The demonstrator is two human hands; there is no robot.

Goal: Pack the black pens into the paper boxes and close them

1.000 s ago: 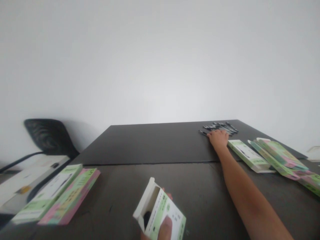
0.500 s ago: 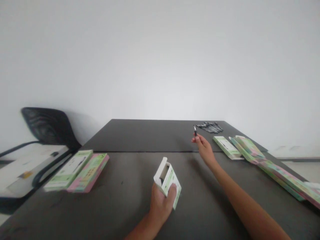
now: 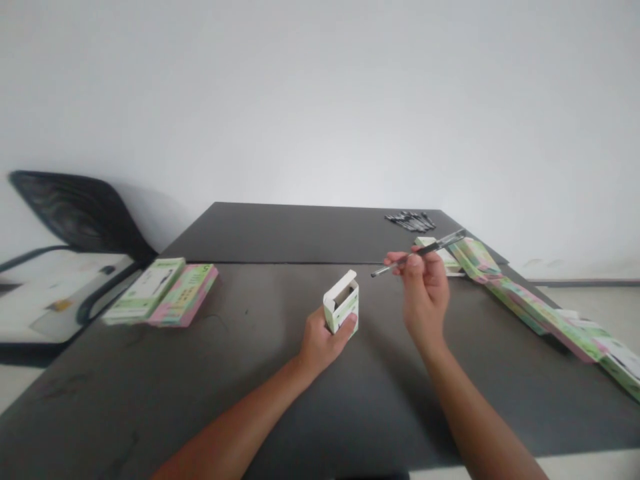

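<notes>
My left hand [image 3: 323,340] is wrapped round a small white-and-green cardboard box [image 3: 344,308], held tilted above the table with its top flap raised. Something dark shows inside the opening, too little of it to name. To the right of the box, my right hand [image 3: 425,293] pinches a clear pen with a black grip [image 3: 427,249] between thumb and fingers. The pen slants, its lower left end pointing towards the box but apart from it. Beyond, a loose pile of similar pens [image 3: 413,221] lies near the table's far right corner.
Green and pink boxes lie in a row [image 3: 545,308] along the table's right edge. Two more, a green-and-white box [image 3: 150,287] and a pink-sided box [image 3: 185,293], lie side by side at left. A black mesh chair [image 3: 85,213] stands beyond the dark table's [image 3: 250,407] left edge.
My right hand has come back from near the pen pile, turning the pen from roughly upright to slanting sideways. The box in my left hand has tilted more upright. The camera view has tipped down.
</notes>
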